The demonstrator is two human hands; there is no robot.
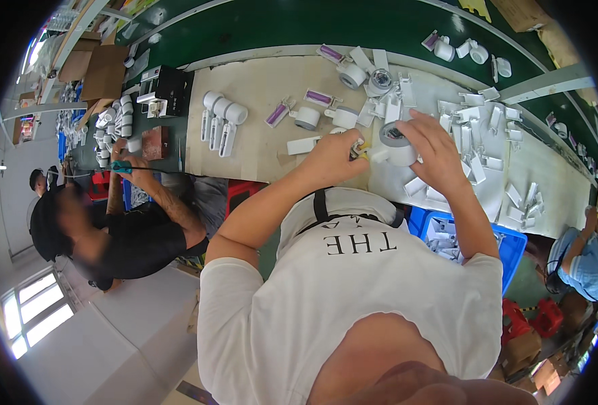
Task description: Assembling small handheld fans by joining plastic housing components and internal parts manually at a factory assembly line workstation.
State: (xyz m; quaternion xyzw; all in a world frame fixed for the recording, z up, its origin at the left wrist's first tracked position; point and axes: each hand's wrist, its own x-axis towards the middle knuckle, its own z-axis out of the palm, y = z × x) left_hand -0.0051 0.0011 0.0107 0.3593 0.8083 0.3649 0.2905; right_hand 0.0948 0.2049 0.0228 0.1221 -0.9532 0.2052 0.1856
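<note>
My right hand is closed round a white cylindrical lamp housing with a grey rim, its open end facing away from me. Just left of it, my left hand pinches a small part with dark and yellowish bits; its kind is too small to make out. Beyond my left hand, white lamp housings with grey rims lie beside purple-and-white rectangular pieces. A flat white rectangular part rests close to my left wrist.
Loose white plastic parts are heaped on the worktable to the right. Assembled white lamps stand in a row at left. A blue crate of parts sits by my right elbow. A co-worker handles something at the left bench.
</note>
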